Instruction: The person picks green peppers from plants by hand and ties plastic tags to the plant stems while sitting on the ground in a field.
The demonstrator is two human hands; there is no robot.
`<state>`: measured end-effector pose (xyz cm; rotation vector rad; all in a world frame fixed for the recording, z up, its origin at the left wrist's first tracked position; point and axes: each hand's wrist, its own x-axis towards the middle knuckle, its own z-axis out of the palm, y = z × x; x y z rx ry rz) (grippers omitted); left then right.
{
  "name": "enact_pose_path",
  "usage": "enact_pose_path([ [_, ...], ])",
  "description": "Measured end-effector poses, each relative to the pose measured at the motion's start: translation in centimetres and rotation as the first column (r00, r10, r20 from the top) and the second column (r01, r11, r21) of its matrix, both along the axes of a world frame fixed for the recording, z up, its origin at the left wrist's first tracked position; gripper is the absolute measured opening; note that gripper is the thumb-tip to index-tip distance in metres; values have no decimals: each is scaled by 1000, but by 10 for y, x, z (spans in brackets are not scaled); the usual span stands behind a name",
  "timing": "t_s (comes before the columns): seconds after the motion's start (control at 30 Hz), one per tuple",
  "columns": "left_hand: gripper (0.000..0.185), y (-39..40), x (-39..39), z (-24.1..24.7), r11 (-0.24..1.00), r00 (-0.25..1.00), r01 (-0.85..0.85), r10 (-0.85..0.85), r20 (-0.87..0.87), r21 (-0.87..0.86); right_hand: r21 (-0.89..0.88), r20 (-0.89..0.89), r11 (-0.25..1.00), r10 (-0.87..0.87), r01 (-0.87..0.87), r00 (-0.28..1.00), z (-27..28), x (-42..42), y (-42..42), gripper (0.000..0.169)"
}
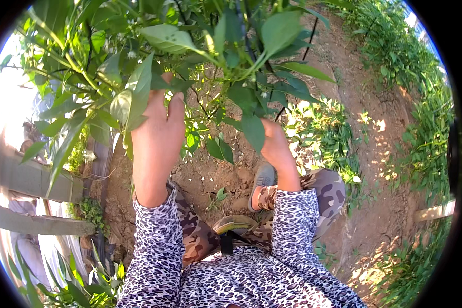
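A leafy green plant point(215, 57), which looks like a pepper plant with small white flowers, fills the top of the view. My left hand point(159, 119) reaches up into its leaves at centre left, thumb apart from the fingers; its fingertips are mostly hidden by foliage. To the right, my right hand point(275, 142) is raised beside a broad hanging leaf point(253, 131), with its fingers behind the leaves. Whether either hand grips a stem or leaf cannot be seen. Thin dark strings or stems point(311, 38) run among the branches.
Brown soil point(211, 173) lies below the plant. My shoe point(265, 179) and camouflage-patterned knees are under my arms. Wooden rails point(34, 223) and pale sheeting stand at the left. Cut or fallen greenery point(327, 134) lies at the right, with further plant rows point(404, 57) beyond a dirt path.
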<state>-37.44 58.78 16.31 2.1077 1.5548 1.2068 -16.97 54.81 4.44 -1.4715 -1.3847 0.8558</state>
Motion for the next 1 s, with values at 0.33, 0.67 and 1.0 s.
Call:
enact_pose_path([
  [0.33, 25, 62, 42, -61, 985, 973, 54, -15, 229, -162, 179, -595, 979, 190, -102, 781, -41, -86, 79, 40],
  [0.67, 23, 121, -78, -113, 953, 948, 24, 74, 309, -302, 59, -206, 998, -17, 30, 978, -82, -72, 46, 22],
  [1.0, 22, 107, -170, -113, 973, 987, 158, -160, -2, -168, -49, -431, 965, -253, 258, 866, -126, -61, 56, 10],
])
